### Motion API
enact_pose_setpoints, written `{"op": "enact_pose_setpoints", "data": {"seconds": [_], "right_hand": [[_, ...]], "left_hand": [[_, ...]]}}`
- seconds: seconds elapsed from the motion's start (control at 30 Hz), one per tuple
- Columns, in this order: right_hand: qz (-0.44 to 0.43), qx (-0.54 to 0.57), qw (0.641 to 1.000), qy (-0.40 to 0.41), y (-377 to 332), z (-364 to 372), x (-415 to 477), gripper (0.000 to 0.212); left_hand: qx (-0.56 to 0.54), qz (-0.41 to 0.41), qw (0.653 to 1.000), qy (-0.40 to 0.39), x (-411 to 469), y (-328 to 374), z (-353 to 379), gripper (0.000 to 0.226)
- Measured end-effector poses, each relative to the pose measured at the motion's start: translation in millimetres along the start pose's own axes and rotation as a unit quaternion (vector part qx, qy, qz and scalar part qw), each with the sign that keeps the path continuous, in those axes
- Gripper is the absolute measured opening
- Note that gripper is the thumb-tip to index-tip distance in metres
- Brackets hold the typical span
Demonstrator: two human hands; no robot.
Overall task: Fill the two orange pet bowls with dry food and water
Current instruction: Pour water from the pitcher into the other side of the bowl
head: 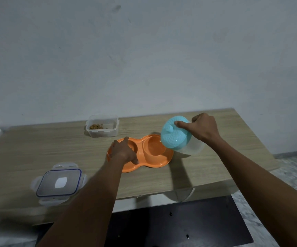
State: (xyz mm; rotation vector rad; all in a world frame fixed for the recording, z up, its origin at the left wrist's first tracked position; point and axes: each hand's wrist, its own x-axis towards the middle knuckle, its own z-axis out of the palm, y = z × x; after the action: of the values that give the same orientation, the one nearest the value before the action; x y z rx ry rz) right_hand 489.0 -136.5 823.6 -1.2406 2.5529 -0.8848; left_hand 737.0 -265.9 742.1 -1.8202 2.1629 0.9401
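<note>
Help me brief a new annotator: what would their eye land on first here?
The bright orange double bowl in the middle of the table stands out, with the left hand resting on its left side. Next, the right hand grips a teal-lidded clear jug, tilted over the right bowl. Behind sits an open clear tub holding a little kibble.

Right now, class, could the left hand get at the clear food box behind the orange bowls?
Probably yes: the left hand rests on the orange bowls, holding nothing, and bare table lies between it and the food box.
</note>
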Motion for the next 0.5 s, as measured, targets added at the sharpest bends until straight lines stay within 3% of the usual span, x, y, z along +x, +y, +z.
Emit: {"op": "enact_pose_setpoints", "data": {"seconds": [0.23,0.5], "right_hand": [[0.046,0.091,0.995,0.023,15,8,9,0.069],[0.112,0.242,0.962,0.053,1,37,43,0.076]], "left_hand": [[0.003,0.005,1.000,0.008,2,-1,2,0.129],[0.006,0.011,1.000,0.025,4,-3,4,0.132]]}}
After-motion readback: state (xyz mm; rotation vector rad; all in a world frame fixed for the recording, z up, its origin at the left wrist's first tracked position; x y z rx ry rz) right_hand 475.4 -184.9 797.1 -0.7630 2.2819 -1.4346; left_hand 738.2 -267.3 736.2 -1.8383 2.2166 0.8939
